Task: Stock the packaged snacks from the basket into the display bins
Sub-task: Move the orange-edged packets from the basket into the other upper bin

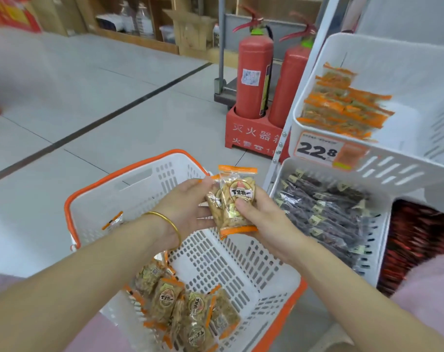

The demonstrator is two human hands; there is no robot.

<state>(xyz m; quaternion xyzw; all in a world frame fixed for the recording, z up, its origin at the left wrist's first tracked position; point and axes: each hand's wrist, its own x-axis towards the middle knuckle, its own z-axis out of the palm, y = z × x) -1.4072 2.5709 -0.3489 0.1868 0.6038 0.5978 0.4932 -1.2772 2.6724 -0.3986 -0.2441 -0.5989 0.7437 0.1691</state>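
Note:
Both hands hold a small stack of orange-trimmed snack packets [235,199] above the white, orange-rimmed basket [241,262]. My left hand [188,207] cups the stack from the left side. My right hand [264,224] grips it from below, thumb pressed on the front packet. Several more of the same packets [188,308] lie in the basket's near corner, and one packet [113,221] sits at its far left. The upper white display bin [383,62] on the right holds a row of matching orange packets [342,105].
A lower white bin [287,171] holds dark packets [325,212], with red packets [419,240] in the bin beside it. A price tag reading 22.8 [317,149] hangs on the upper bin. Two red fire extinguishers [256,74] stand in a red holder on the tiled floor.

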